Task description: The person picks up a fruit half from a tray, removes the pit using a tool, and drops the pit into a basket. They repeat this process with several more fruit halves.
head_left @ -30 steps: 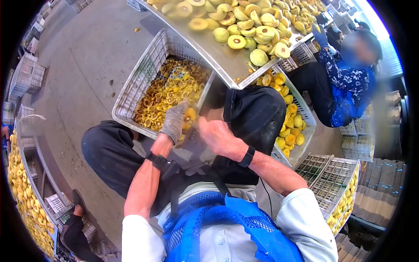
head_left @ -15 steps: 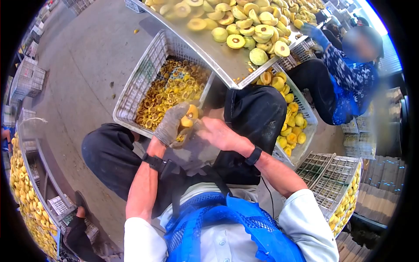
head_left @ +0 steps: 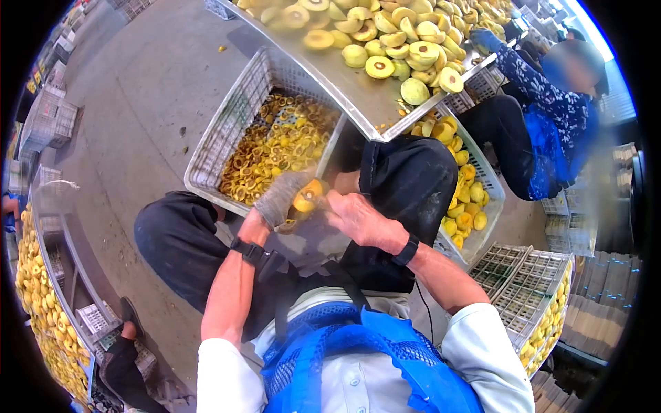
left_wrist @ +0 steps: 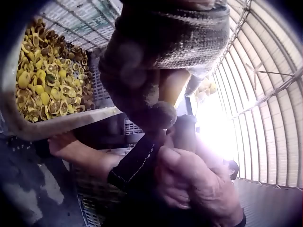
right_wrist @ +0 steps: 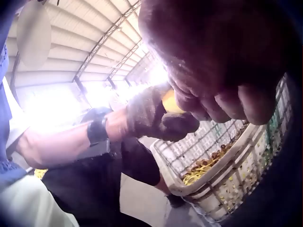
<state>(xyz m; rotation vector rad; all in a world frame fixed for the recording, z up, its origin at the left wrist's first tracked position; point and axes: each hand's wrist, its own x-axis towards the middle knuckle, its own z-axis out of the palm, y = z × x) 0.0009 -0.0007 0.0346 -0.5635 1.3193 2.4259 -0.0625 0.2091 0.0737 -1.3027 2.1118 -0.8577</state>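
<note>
My left hand (head_left: 281, 199), in a dirty grey knit glove, grips a yellow peach half (head_left: 307, 195) beside the near rim of a crate. Its cut face is toward my right hand. In the left wrist view the gloved fingers (left_wrist: 142, 99) wrap around the peach half (left_wrist: 174, 86). The bare right hand (head_left: 365, 219) is curled close against the fruit. A short brown, dark-ended piece of a small hand tool (left_wrist: 184, 132) sticks up from its grip; the rest is hidden by the fingers. In the right wrist view the curled knuckles (right_wrist: 227, 101) hang beside the peach half (right_wrist: 171, 102).
A grey plastic crate (head_left: 227, 113) before my knees holds brown-yellow pit scraps (head_left: 272, 155). Above stands a metal table (head_left: 330, 76) heaped with halved peaches (head_left: 413, 51). Another crate (head_left: 494, 199) of peach halves is by my right knee. A person (head_left: 551, 117) sits at the right.
The right hand, a little apart from the fruit half a second ago, is now up against it. The left hand has turned the fruit. The other person's arm has reached further over the table.
</note>
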